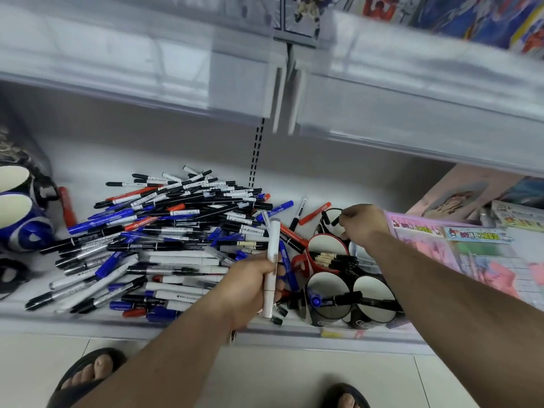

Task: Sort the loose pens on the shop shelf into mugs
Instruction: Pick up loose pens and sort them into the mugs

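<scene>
My left hand grips a white marker upright over the shelf; my right hand pinches a black pen above the rear black mug. Just below stand a red mug holding black pens and two black mugs. The loose pen pile crowds the left, blue mugs beyond; pink packets hem the right, an upper shelf overhangs.

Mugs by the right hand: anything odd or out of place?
Yes. A blue pen lies flat across the rim of a black mug instead of inside; a red pen lies loose behind the red mug.
</scene>
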A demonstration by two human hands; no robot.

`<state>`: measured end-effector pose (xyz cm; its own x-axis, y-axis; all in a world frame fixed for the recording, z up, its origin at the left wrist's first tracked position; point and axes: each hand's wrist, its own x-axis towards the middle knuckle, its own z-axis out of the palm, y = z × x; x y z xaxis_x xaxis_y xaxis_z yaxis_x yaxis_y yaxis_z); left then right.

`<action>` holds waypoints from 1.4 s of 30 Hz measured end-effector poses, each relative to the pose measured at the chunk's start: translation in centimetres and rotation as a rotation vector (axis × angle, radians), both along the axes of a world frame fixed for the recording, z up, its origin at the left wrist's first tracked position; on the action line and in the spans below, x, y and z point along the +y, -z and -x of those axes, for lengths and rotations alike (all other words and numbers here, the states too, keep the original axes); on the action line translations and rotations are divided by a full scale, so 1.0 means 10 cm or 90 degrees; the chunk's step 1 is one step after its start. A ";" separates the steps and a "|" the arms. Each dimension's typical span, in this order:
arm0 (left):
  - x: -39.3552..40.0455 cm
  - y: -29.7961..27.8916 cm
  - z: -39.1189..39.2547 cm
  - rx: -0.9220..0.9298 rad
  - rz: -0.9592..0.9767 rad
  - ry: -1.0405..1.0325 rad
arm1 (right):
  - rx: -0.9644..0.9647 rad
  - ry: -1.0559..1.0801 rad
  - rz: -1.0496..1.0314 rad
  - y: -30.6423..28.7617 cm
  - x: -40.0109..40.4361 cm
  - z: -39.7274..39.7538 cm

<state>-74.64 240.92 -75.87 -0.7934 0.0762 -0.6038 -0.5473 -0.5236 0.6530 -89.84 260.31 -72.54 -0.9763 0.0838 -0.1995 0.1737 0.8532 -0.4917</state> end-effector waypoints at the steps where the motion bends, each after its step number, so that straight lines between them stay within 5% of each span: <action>1: -0.02 -0.02 -0.03 0.015 0.002 0.006 | 0.005 -0.005 0.016 -0.02 -0.04 -0.03; 8: -0.09 -0.20 -0.22 0.070 -0.033 0.037 | -0.116 -0.098 0.335 -0.51 -0.59 -0.52; 15: -0.37 -0.53 -0.45 0.093 0.015 0.080 | -0.145 -0.227 0.344 -0.77 -1.00 -1.07; 21: -0.90 -1.05 -0.48 0.271 0.494 0.233 | 0.060 -0.373 0.126 -1.05 -1.55 -1.44; 27: -1.59 -1.61 -0.78 0.484 0.790 0.276 | 0.113 -0.405 0.197 -1.18 -2.19 -1.74; 31: -2.07 -1.73 -0.93 0.524 1.039 0.351 | 0.099 -0.412 0.223 -1.23 -2.57 -1.84; 34: -2.34 -1.84 -1.03 0.524 1.106 0.368 | 0.019 -0.384 0.278 -1.26 -2.86 -1.89; 37: -2.59 -1.85 -1.08 0.472 1.120 0.340 | -0.147 -0.290 0.493 -1.23 -3.13 -1.92; 42: -3.08 -1.69 -1.17 0.360 1.028 0.086 | -0.289 -0.185 0.685 -1.18 -3.40 -1.83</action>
<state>-62.96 210.09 -59.00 -0.9585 -0.2019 0.2012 -0.0619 0.8364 0.5446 -71.55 226.35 -60.78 -0.7539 -0.5477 -0.3628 0.3847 0.0795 -0.9196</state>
